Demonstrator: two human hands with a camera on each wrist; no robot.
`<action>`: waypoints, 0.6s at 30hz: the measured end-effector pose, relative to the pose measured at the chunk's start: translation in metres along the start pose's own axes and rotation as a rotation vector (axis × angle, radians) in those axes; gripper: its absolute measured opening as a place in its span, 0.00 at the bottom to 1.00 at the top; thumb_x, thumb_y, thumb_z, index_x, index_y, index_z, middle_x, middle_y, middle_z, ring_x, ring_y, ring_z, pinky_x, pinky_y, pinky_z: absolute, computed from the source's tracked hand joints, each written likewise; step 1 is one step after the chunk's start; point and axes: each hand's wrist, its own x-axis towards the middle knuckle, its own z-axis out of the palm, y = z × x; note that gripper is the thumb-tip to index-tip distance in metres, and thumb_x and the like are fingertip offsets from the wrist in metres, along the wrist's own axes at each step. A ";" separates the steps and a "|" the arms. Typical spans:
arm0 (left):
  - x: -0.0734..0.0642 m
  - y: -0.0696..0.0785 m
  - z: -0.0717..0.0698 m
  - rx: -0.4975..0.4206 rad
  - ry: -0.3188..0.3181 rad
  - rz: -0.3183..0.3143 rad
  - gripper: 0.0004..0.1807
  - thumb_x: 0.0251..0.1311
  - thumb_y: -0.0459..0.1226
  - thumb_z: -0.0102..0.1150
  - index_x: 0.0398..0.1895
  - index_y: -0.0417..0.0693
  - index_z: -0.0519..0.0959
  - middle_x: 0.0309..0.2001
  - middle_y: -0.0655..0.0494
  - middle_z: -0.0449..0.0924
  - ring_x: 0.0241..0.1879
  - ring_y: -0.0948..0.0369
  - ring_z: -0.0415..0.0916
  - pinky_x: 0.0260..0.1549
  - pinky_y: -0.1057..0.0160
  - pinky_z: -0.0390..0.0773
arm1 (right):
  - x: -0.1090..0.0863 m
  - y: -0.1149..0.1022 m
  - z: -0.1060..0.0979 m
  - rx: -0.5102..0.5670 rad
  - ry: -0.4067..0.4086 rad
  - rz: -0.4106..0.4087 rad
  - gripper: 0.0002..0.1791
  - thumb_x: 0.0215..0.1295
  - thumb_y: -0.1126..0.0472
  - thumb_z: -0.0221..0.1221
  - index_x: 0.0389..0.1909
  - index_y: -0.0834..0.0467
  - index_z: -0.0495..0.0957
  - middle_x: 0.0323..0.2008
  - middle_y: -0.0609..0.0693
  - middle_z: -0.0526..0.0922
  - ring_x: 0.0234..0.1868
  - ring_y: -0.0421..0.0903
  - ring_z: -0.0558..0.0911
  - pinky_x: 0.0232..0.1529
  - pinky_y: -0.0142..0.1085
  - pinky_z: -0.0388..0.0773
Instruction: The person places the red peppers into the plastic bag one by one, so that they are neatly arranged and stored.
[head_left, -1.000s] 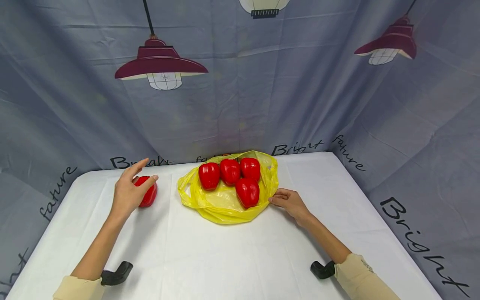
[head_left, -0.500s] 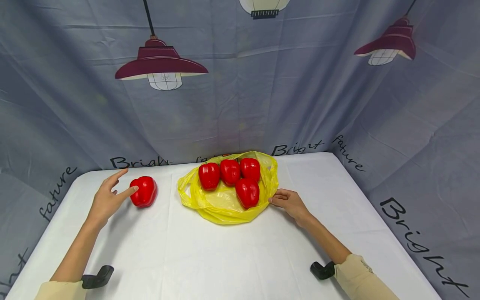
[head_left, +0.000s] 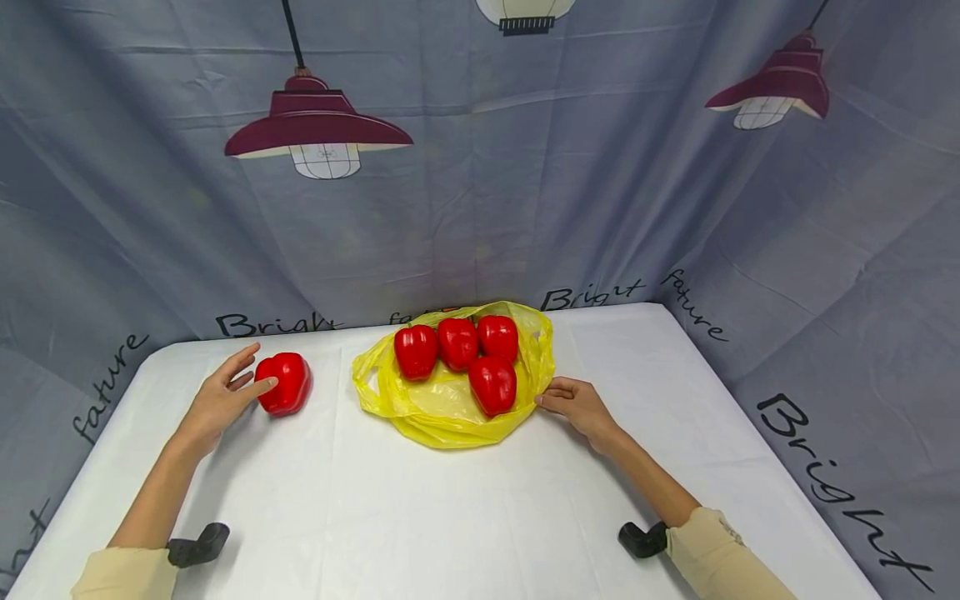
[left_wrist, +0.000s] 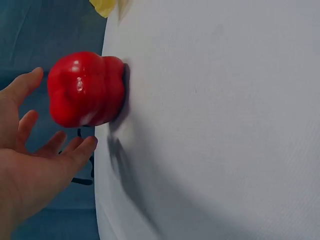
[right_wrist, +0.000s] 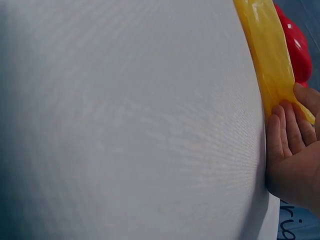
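Note:
A lone red bell pepper (head_left: 283, 384) sits on the left of the white table. Beside it is my left hand (head_left: 217, 407), thumb and fingers spread apart; the left wrist view shows a gap between the fingers (left_wrist: 82, 150) and the pepper (left_wrist: 85, 90). A yellow plastic bag (head_left: 442, 429) lies spread in the middle with its mouth up. Several red bell peppers (head_left: 492, 387) rest inside it. At the bag's right edge my right hand (head_left: 581, 408) pinches the plastic between thumb and fingers, as the right wrist view also shows with the bag (right_wrist: 267, 55).
The white cloth-covered table (head_left: 420, 525) ends at a grey-blue curtain (head_left: 480, 208) printed with lamps and lettering. A black wrist mount (head_left: 199, 546) sits on the left forearm and another black mount (head_left: 642, 540) on the right.
My left hand has drawn back leftward from over the lone pepper, then shifted slightly toward it again. The right hand keeps its place on the bag's edge.

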 end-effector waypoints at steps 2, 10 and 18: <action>0.002 -0.003 -0.001 -0.016 -0.014 -0.008 0.45 0.70 0.45 0.59 0.81 0.49 0.44 0.77 0.32 0.39 0.73 0.31 0.43 0.62 0.33 0.59 | -0.001 -0.001 0.000 -0.006 0.000 -0.003 0.20 0.65 0.61 0.66 0.52 0.70 0.79 0.39 0.51 0.86 0.43 0.45 0.84 0.47 0.31 0.80; 0.005 -0.011 -0.005 -0.071 -0.082 -0.040 0.44 0.72 0.47 0.56 0.81 0.48 0.43 0.77 0.33 0.40 0.72 0.33 0.48 0.61 0.43 0.62 | -0.001 -0.001 0.002 -0.006 0.006 0.004 0.19 0.65 0.61 0.66 0.50 0.70 0.80 0.39 0.52 0.86 0.42 0.44 0.84 0.47 0.30 0.80; 0.007 -0.014 -0.002 -0.075 -0.086 -0.057 0.42 0.71 0.43 0.57 0.80 0.45 0.46 0.76 0.30 0.41 0.71 0.33 0.50 0.56 0.52 0.67 | -0.002 -0.003 0.001 -0.007 0.002 -0.006 0.20 0.66 0.60 0.66 0.52 0.70 0.79 0.40 0.51 0.86 0.44 0.46 0.84 0.47 0.30 0.80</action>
